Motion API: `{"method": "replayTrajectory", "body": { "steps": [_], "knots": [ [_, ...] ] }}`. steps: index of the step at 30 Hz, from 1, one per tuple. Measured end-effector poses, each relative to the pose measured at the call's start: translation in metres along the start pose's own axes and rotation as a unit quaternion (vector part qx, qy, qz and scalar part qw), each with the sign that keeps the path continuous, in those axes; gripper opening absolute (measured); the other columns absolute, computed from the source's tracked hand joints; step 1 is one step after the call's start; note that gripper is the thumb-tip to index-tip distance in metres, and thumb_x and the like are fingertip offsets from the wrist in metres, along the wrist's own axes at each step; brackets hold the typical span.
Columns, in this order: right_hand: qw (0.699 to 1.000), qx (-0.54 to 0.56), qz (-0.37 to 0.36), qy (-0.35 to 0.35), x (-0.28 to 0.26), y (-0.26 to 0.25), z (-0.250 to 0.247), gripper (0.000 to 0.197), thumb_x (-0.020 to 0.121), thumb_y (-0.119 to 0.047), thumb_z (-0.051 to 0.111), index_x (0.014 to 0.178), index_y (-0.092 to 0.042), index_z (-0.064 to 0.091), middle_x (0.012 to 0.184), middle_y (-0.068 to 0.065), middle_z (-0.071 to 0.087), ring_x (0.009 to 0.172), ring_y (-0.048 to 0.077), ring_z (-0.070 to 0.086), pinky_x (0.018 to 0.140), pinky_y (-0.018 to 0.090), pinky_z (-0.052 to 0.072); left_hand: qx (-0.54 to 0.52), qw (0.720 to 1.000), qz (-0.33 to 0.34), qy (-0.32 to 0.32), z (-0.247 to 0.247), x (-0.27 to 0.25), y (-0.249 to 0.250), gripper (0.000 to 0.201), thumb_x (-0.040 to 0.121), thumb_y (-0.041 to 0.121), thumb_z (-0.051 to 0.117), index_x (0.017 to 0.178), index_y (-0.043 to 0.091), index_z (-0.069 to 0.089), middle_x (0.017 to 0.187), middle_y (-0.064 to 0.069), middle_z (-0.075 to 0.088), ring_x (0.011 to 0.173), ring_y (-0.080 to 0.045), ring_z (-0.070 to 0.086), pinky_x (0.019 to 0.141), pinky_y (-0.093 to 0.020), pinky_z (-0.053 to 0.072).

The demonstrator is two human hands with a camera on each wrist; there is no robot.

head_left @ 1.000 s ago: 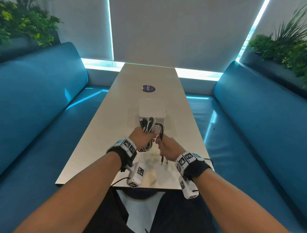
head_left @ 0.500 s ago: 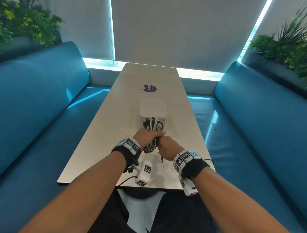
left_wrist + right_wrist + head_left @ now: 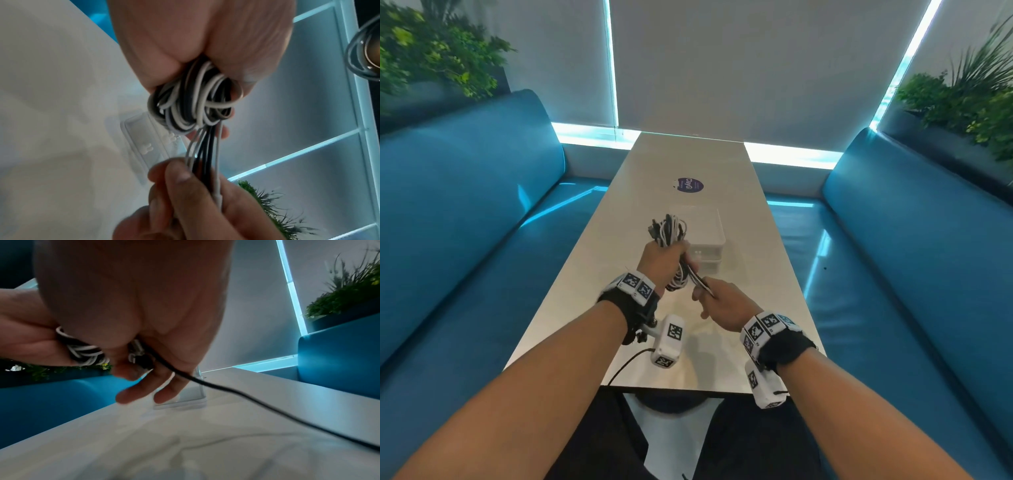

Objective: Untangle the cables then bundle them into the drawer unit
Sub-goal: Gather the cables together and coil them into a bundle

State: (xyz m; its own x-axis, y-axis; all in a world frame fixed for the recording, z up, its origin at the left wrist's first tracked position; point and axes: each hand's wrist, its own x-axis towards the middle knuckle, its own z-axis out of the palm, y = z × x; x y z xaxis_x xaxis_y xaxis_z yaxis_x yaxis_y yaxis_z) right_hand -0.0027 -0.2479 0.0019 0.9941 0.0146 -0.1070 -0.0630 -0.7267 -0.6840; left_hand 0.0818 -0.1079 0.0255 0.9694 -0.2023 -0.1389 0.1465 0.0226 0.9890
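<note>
Long pale desk [image 3: 599, 274] between blue benches [image 3: 465, 212], with the white drawer unit [image 3: 705, 240] at mid-desk. Just before it, above the surface: left hand [image 3: 664, 262], fingers curled round the coiled black-and-white cables [image 3: 669, 229]. Right hand [image 3: 722, 303] alongside, fingers [image 3: 176, 177] pinching the loose cable ends [image 3: 205, 146].

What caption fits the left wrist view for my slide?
Left hand grips a coiled bundle of black and white cables while the right hand pinches its loose ends.

The white two-tier plastic drawer unit [image 3: 705, 240] stands mid-table just beyond both hands, bare pale tabletop [image 3: 688, 157] behind it.
</note>
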Motion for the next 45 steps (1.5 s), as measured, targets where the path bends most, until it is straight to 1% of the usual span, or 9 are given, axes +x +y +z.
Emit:
{"method": "replayTrajectory", "body": {
  "steps": [3,9,14,18,21,24,34,39,45],
  "knots": [
    [1.000,0.007,-0.007,-0.022,0.001,-0.006,0.003,0.022,0.100,-0.031,0.042,0.095,-0.021,0.061,0.083,0.004,0.061,0.060,0.012,0.059,0.059,0.027,0.049,0.008,1.000,0.003,0.009,-0.001,-0.001,-0.001,0.032,0.086,0.013,0.063,0.056,0.010,0.056,0.049,-0.009,0.055,0.050,-0.028,0.057,0.068,-0.049,0.055],
    [0.990,-0.102,-0.013,-0.092,0.007,-0.011,0.002,0.031,0.097,-0.046,0.050,0.089,-0.021,0.066,0.086,0.000,0.065,0.071,0.013,0.057,0.067,0.031,0.044,0.137,0.989,0.049,-0.017,-0.001,0.001,-0.009,0.025,0.083,0.013,0.070,0.064,0.015,0.055,0.045,0.000,0.048,0.043,-0.023,0.044,0.050,-0.031,0.041],
    [0.988,-0.093,0.021,-0.125,0.014,-0.007,-0.010,0.026,0.091,-0.041,0.064,0.096,-0.017,0.070,0.084,-0.003,0.064,0.076,0.015,0.059,0.071,0.029,0.047,0.283,0.941,0.109,-0.153,-0.003,-0.010,-0.010,0.030,0.086,0.022,0.075,0.065,0.026,0.054,0.045,0.013,0.054,0.044,-0.004,0.051,0.050,-0.018,0.040],
    [0.989,-0.034,0.060,-0.134,0.013,0.001,-0.021,0.025,0.084,-0.034,0.071,0.084,-0.010,0.069,0.063,0.004,0.055,0.055,0.018,0.046,0.058,0.029,0.040,0.315,0.918,0.078,-0.226,-0.006,-0.011,-0.014,0.036,0.075,0.034,0.086,0.063,0.021,0.054,0.053,0.004,0.057,0.050,-0.016,0.051,0.050,-0.026,0.042],
    [0.988,-0.047,0.054,-0.137,0.009,0.006,-0.026,0.018,0.083,-0.027,0.069,0.084,-0.009,0.067,0.056,-0.001,0.055,0.048,0.013,0.045,0.057,0.025,0.041,0.390,0.869,0.080,-0.293,0.000,-0.015,-0.010,0.024,0.069,0.029,0.087,0.079,0.024,0.066,0.075,0.005,0.071,0.070,-0.016,0.066,0.067,-0.030,0.055],
    [0.989,-0.058,0.059,-0.120,0.009,0.010,-0.027,0.018,0.079,-0.021,0.072,0.081,-0.004,0.067,0.053,-0.001,0.056,0.046,0.011,0.044,0.057,0.025,0.040,0.441,0.847,0.077,-0.287,0.004,-0.011,-0.012,0.043,0.054,0.040,0.086,0.091,0.024,0.071,0.087,0.004,0.075,0.084,-0.018,0.071,0.083,-0.041,0.059],
    [0.994,0.003,0.039,-0.100,0.002,0.021,-0.025,0.015,0.088,-0.020,0.066,0.073,-0.019,0.065,0.062,-0.004,0.063,0.054,0.006,0.056,0.058,0.017,0.046,0.574,0.777,0.069,-0.249,0.016,-0.012,-0.007,0.028,0.065,0.022,0.082,0.089,0.021,0.068,0.080,0.002,0.071,0.072,-0.017,0.069,0.065,-0.029,0.057],
    [0.994,0.013,0.039,-0.098,0.003,0.023,-0.026,0.017,0.093,-0.019,0.063,0.075,-0.018,0.063,0.066,0.000,0.066,0.051,-0.001,0.059,0.054,0.010,0.044,0.565,0.794,0.064,-0.213,0.010,-0.013,-0.028,0.031,0.068,0.024,0.077,0.095,0.017,0.063,0.083,-0.002,0.069,0.069,-0.018,0.066,0.057,-0.024,0.048],
    [0.995,0.002,0.057,-0.087,0.003,0.024,-0.022,0.018,0.086,-0.026,0.070,0.098,-0.012,0.068,0.079,0.005,0.067,0.064,0.013,0.059,0.062,0.022,0.045,0.458,0.872,0.067,-0.159,0.009,-0.008,-0.029,0.013,0.078,0.017,0.067,0.073,0.017,0.056,0.064,-0.001,0.059,0.059,-0.022,0.058,0.050,-0.023,0.039]
  ]
}}
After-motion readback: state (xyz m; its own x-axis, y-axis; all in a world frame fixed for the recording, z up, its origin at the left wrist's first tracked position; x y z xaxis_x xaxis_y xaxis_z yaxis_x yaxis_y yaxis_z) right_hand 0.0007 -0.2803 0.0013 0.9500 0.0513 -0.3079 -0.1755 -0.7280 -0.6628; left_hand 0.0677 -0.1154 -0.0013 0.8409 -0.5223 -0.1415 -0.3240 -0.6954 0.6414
